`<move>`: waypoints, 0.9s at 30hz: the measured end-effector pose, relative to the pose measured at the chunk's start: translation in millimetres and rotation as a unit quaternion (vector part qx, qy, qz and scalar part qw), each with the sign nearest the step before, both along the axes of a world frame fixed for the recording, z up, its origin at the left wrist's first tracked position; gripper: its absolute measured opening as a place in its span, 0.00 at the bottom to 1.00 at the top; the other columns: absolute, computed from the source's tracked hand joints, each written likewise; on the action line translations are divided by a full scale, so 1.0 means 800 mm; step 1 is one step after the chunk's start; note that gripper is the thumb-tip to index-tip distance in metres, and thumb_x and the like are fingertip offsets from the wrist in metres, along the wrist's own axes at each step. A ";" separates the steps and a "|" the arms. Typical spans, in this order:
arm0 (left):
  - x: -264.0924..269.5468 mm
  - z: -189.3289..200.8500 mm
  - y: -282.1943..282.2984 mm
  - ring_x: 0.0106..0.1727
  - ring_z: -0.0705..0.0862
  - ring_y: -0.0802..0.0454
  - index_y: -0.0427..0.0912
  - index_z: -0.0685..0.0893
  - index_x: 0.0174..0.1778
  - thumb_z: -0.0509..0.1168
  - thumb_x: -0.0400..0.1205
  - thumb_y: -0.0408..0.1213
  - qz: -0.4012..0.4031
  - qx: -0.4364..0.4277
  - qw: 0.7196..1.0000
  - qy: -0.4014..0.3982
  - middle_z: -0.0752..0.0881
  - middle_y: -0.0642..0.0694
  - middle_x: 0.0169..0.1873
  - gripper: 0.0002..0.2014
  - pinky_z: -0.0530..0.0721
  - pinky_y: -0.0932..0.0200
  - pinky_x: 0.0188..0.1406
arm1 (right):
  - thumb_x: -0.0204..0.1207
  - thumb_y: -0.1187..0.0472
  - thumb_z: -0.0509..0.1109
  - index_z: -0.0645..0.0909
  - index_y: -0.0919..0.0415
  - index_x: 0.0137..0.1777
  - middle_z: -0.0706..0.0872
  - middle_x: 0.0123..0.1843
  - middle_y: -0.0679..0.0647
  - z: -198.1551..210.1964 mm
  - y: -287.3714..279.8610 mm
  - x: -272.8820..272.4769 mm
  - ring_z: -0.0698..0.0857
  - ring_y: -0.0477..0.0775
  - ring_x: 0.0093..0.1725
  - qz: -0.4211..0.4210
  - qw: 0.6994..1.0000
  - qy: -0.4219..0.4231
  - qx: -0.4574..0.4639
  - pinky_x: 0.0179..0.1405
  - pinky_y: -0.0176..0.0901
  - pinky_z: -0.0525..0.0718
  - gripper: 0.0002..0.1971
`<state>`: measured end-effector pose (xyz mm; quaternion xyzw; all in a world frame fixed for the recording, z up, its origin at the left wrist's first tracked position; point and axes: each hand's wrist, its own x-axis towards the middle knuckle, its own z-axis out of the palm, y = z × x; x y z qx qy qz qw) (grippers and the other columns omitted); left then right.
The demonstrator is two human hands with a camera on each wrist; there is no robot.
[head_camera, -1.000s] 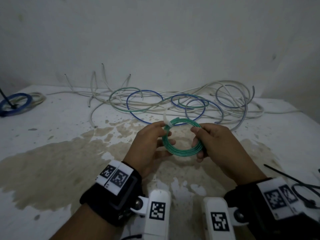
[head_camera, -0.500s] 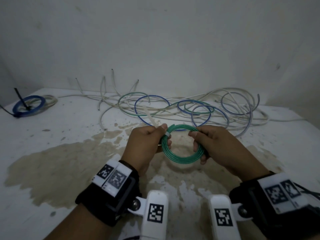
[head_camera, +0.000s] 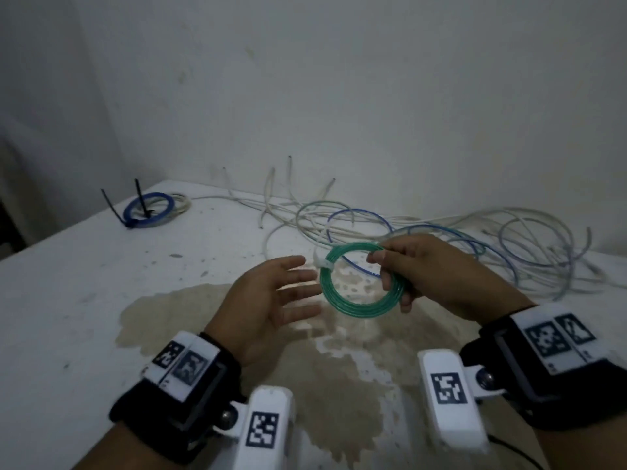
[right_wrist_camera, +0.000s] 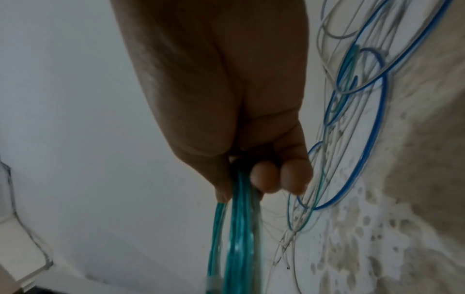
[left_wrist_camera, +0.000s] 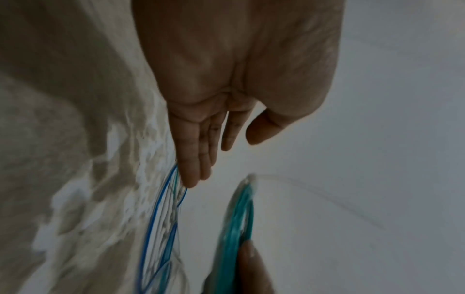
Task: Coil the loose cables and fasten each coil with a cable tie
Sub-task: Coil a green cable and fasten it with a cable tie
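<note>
A green cable coil (head_camera: 353, 305) hangs above the stained table, fastened on its left side by a white cable tie (head_camera: 321, 263) whose tail rises toward the wall. My right hand (head_camera: 417, 269) pinches the coil's right side, thumb and fingers curled round the strands; the right wrist view shows the same green cable coil (right_wrist_camera: 239, 228) running out from the fingers (right_wrist_camera: 276, 177). My left hand (head_camera: 278, 290) floats just left of the coil with straight, spread fingers and holds nothing. In the left wrist view the fingers (left_wrist_camera: 198, 157) are straight, apart from the green cable coil (left_wrist_camera: 241, 210).
Loose white, blue and green cables (head_camera: 458, 239) lie tangled along the wall behind the hands. A blue coil (head_camera: 149, 206) bound with black ties sits at the far left corner. The table (head_camera: 84, 283) bears a large brown stain (head_camera: 190, 313) in the middle.
My left hand has let go of the white tie and opened, drawing back to the left. The right hand still holds the green coil. The head view has swung left and up.
</note>
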<state>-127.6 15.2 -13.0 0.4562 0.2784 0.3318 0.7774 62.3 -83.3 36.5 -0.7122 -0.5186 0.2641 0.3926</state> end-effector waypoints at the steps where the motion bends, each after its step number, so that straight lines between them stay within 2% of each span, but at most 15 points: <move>1: -0.011 0.002 0.008 0.48 0.87 0.39 0.32 0.80 0.60 0.59 0.79 0.29 -0.009 -0.035 0.999 -0.016 0.85 0.31 0.56 0.14 0.90 0.49 0.37 | 0.81 0.54 0.65 0.82 0.71 0.42 0.86 0.33 0.61 0.003 0.008 -0.004 0.80 0.56 0.23 0.021 1.000 -0.005 -0.011 0.28 0.46 0.84 0.18; 2: -0.021 0.005 0.013 0.47 0.87 0.39 0.32 0.81 0.60 0.61 0.77 0.31 -0.027 -0.044 0.999 -0.014 0.85 0.30 0.55 0.16 0.90 0.50 0.38 | 0.82 0.54 0.65 0.81 0.71 0.41 0.86 0.32 0.59 0.005 0.017 -0.009 0.80 0.57 0.23 0.040 0.999 -0.009 -0.020 0.28 0.47 0.84 0.17; 4: -0.040 0.008 0.020 0.47 0.87 0.41 0.35 0.80 0.63 0.63 0.76 0.30 -0.075 -0.005 0.997 0.004 0.87 0.33 0.54 0.18 0.89 0.51 0.40 | 0.82 0.55 0.65 0.81 0.69 0.39 0.85 0.30 0.56 0.009 0.037 -0.023 0.79 0.55 0.23 0.071 0.997 -0.010 -0.039 0.27 0.46 0.84 0.17; 6: -0.054 0.009 0.025 0.47 0.88 0.44 0.41 0.80 0.65 0.65 0.76 0.28 -0.083 0.039 0.995 0.025 0.89 0.35 0.54 0.20 0.89 0.52 0.41 | 0.82 0.56 0.65 0.82 0.71 0.42 0.84 0.30 0.57 0.009 0.059 -0.036 0.79 0.54 0.22 0.101 0.993 -0.002 -0.061 0.26 0.45 0.82 0.16; 8: -0.065 0.006 0.034 0.46 0.88 0.47 0.43 0.81 0.63 0.66 0.79 0.28 -0.032 0.077 0.995 0.061 0.90 0.38 0.49 0.17 0.89 0.53 0.42 | 0.81 0.56 0.65 0.82 0.75 0.48 0.84 0.32 0.61 0.007 0.083 -0.050 0.78 0.53 0.22 0.125 0.989 0.005 -0.080 0.24 0.43 0.81 0.18; 10: -0.078 0.003 0.047 0.42 0.87 0.49 0.41 0.84 0.61 0.65 0.81 0.29 0.029 0.096 0.991 0.091 0.90 0.39 0.44 0.13 0.90 0.54 0.43 | 0.82 0.56 0.64 0.82 0.75 0.48 0.84 0.33 0.62 0.003 0.108 -0.065 0.77 0.52 0.21 0.142 0.986 0.012 -0.089 0.23 0.42 0.80 0.18; 13: -0.099 -0.005 0.067 0.40 0.88 0.52 0.32 0.84 0.60 0.65 0.81 0.28 0.104 0.087 0.987 0.088 0.90 0.40 0.41 0.12 0.89 0.57 0.40 | 0.82 0.52 0.63 0.83 0.64 0.47 0.87 0.33 0.58 -0.003 0.141 -0.092 0.79 0.52 0.23 0.147 0.985 0.051 -0.070 0.22 0.41 0.78 0.15; 15: -0.115 -0.005 0.082 0.40 0.88 0.53 0.32 0.85 0.58 0.66 0.80 0.27 0.164 0.068 0.982 0.065 0.90 0.41 0.40 0.11 0.88 0.60 0.38 | 0.81 0.47 0.62 0.82 0.58 0.52 0.88 0.36 0.59 -0.011 0.162 -0.108 0.82 0.55 0.27 0.120 0.986 0.103 -0.045 0.21 0.42 0.78 0.16; 18: -0.144 0.004 0.115 0.39 0.87 0.53 0.36 0.85 0.52 0.64 0.81 0.25 0.268 0.055 0.962 0.020 0.89 0.41 0.40 0.08 0.89 0.62 0.37 | 0.81 0.43 0.60 0.80 0.54 0.52 0.87 0.41 0.59 -0.031 0.192 -0.124 0.83 0.56 0.30 0.040 0.983 0.180 -0.010 0.23 0.44 0.79 0.15; 20: -0.164 0.013 0.145 0.36 0.87 0.55 0.38 0.85 0.47 0.62 0.82 0.26 0.323 0.058 0.944 -0.009 0.89 0.44 0.35 0.07 0.89 0.63 0.40 | 0.82 0.44 0.60 0.80 0.57 0.49 0.87 0.43 0.61 -0.050 0.209 -0.131 0.83 0.56 0.31 -0.004 0.981 0.192 0.004 0.27 0.46 0.81 0.16; 22: -0.183 0.018 0.183 0.31 0.87 0.60 0.38 0.83 0.44 0.61 0.84 0.26 0.362 0.056 0.930 -0.025 0.88 0.50 0.27 0.07 0.88 0.66 0.39 | 0.83 0.47 0.60 0.81 0.62 0.46 0.85 0.41 0.63 -0.069 0.224 -0.139 0.82 0.58 0.31 -0.034 0.979 0.201 0.010 0.29 0.48 0.81 0.18; 25: -0.199 0.020 0.241 0.28 0.85 0.60 0.36 0.82 0.46 0.60 0.85 0.27 0.420 0.049 0.906 -0.022 0.86 0.53 0.22 0.06 0.87 0.68 0.34 | 0.84 0.51 0.61 0.80 0.63 0.45 0.83 0.39 0.64 -0.090 0.238 -0.146 0.79 0.58 0.31 -0.069 0.964 0.256 0.028 0.29 0.48 0.78 0.16; 27: -0.204 0.017 0.274 0.31 0.84 0.59 0.35 0.83 0.52 0.62 0.84 0.27 0.456 0.046 0.889 -0.016 0.87 0.50 0.26 0.05 0.88 0.66 0.35 | 0.84 0.52 0.61 0.80 0.63 0.45 0.83 0.39 0.64 -0.100 0.246 -0.145 0.79 0.58 0.31 -0.084 0.957 0.276 0.033 0.28 0.47 0.76 0.15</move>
